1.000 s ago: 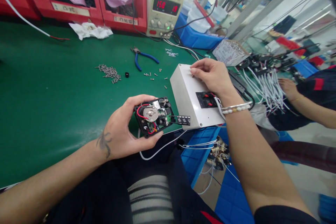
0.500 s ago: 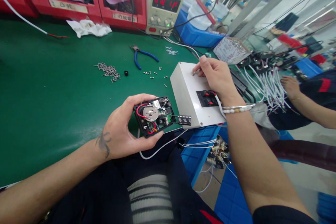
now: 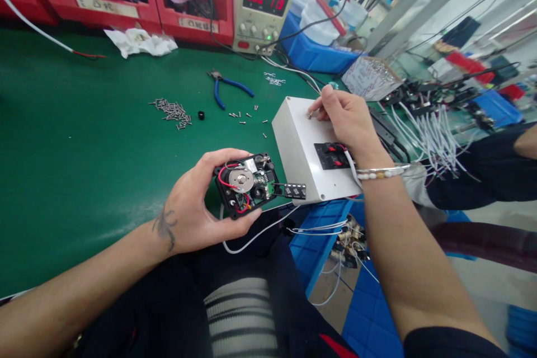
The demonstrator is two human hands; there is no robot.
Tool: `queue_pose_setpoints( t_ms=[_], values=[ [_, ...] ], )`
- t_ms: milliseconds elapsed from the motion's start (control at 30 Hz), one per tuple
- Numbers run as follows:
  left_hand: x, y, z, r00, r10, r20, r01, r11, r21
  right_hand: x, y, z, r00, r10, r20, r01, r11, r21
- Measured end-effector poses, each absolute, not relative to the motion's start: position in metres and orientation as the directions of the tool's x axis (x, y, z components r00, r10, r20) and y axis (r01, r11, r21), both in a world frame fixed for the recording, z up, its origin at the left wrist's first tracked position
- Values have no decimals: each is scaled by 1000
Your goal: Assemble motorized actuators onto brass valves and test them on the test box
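My left hand (image 3: 197, 201) is closed round the edges of an open black plastic housing (image 3: 229, 201). Inside it are a round silver motor (image 3: 241, 179), a green circuit board (image 3: 260, 187) and red wires. A black strip with pale markings (image 3: 295, 191) sticks out of its right side, close to the white box (image 3: 293, 151). On top of that box, my right hand (image 3: 346, 120) pinches at a small metal lever (image 3: 310, 114), partly covered by the fingers. Next to that wrist is a black terminal block with red tabs (image 3: 333, 155), with a white cable running from it.
A power supply (image 3: 264, 5) with red digits stands behind, beside red parts bins (image 3: 197, 31). Blue-handled cutters (image 3: 229, 86), a pile of screws (image 3: 173, 113) and a black ring (image 3: 201, 115) lie on the green mat (image 3: 104, 179). At the right are white cables (image 3: 436, 140) and another person's arm.
The power supply's left reading has gone from 010 to 000. Both my hands hold almost the same place. The other person's hand at the right has moved away from the white cables.
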State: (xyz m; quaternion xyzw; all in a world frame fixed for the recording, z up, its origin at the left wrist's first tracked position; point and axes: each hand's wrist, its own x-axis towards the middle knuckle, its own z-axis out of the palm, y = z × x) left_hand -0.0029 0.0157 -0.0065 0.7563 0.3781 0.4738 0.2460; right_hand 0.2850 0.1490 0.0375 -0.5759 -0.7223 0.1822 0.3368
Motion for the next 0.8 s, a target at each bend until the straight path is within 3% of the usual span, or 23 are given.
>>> queue_pose_setpoints(
  t_ms=[367,533,600,667,733,800],
  values=[
    [-2,15,-6,256,815,520,350,-580,735,285,149,37,-99,958,268,705,258,-661],
    [-3,15,-4,129,875,466,401,-476,783,281,147,38,-83,956,282,691,259,-675],
    [-2,17,1,12,948,317,292,-306,906,278,146,39,-62,960,272,678,241,-694],
    [1,19,7,-74,997,10,22,-9,1000,277,146,42,-52,970,237,662,211,-719],
    [4,19,10,-73,954,-292,-263,264,928,279,146,47,-82,981,178,640,188,-745],
    [2,17,5,-53,926,-374,-374,329,867,283,147,52,-142,984,110,603,175,-778]
  ],
)
